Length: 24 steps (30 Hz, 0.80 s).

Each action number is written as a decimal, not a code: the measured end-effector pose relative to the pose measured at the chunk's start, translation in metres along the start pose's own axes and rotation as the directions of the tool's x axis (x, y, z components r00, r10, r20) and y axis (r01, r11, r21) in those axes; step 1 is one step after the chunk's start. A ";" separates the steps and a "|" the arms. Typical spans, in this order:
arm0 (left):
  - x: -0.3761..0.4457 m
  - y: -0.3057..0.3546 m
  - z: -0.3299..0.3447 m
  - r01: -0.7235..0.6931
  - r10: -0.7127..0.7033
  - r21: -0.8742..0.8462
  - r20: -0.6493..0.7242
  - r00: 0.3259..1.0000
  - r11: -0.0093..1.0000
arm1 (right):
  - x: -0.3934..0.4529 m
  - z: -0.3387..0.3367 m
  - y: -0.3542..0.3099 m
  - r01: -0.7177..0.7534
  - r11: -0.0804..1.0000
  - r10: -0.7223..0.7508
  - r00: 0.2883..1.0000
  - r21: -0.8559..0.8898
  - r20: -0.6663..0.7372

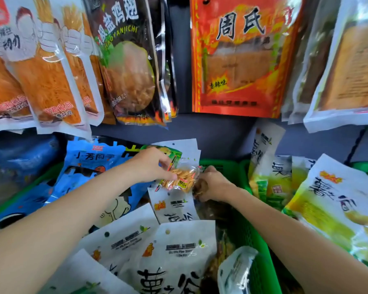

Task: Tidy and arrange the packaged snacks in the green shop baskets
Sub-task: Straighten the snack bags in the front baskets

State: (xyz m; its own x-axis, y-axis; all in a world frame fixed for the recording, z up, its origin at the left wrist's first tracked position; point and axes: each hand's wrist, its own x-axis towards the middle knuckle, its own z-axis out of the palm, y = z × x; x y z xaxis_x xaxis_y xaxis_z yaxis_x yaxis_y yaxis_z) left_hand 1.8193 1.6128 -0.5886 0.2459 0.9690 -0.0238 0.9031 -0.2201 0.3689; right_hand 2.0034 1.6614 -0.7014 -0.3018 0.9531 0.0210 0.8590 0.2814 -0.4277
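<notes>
The left hand (149, 164) pinched a small clear packet (182, 179) of orange sticks over the green basket (238, 209), while the right hand (212, 183) curled around the packet's right end and a brown pack under it. Below the packet lay white bags (174, 257) with black brush writing, and left of it a blue bag (89, 166) reading "小芳同学". Above the basket hung a red bag (240, 58) marked "周氏" and "香辣味", and a dark one (125, 60) with "JIAOYANJICHI".

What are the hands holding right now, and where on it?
Both hold the small clear snack packet: the left hand pinches its left edge with fingers, and the right hand grips its right end.
</notes>
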 end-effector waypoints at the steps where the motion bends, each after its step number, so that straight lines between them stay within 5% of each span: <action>1: -0.001 0.003 0.000 -0.001 0.001 -0.016 -0.014 1.000 1.000 | -0.008 -0.006 -0.001 0.033 0.998 -0.027 0.995 0.059 -0.096; 4: -0.008 0.019 -0.006 0.036 -0.040 -0.303 -0.007 0.999 0.952 | -0.049 -0.044 -0.006 0.076 0.905 0.017 0.977 0.418 -0.213; 8: -0.025 0.059 -0.021 0.082 0.036 -0.637 0.169 0.985 0.767 | -0.123 -0.103 -0.001 0.002 0.547 0.020 1.000 0.837 -0.016; 10: -0.037 0.092 -0.021 0.026 0.169 -0.686 0.215 0.962 0.727 | -0.158 -0.130 0.010 -0.024 0.531 -0.008 0.999 0.847 0.033; 16: -0.071 0.187 0.034 -0.071 0.366 -0.610 0.374 0.852 0.789 | -0.244 -0.187 0.054 -0.041 0.902 -0.016 0.992 0.430 0.128; 19: -0.078 0.199 0.048 -0.379 0.399 -0.134 0.428 0.811 0.916 | -0.264 -0.195 0.072 -0.116 0.990 0.092 0.963 0.083 0.252; 22: -0.083 0.184 0.048 -0.434 0.147 0.294 0.661 0.736 0.851 | -0.268 -0.184 0.089 -0.128 0.927 0.251 0.910 -0.352 0.329; 24: -0.083 0.166 0.051 -0.421 -0.061 0.460 0.728 0.683 0.782 | -0.264 -0.181 0.087 -0.142 0.909 0.258 0.930 -0.391 0.262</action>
State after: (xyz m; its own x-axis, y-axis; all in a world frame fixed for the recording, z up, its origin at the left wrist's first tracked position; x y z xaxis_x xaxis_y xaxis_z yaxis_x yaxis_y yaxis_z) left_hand 1.9666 1.4905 -0.5731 0.3693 0.5931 -0.7154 0.7647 -0.6314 -0.1287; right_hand 2.2325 1.4538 -0.5805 -0.1672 0.9299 -0.3277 0.9858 0.1635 -0.0389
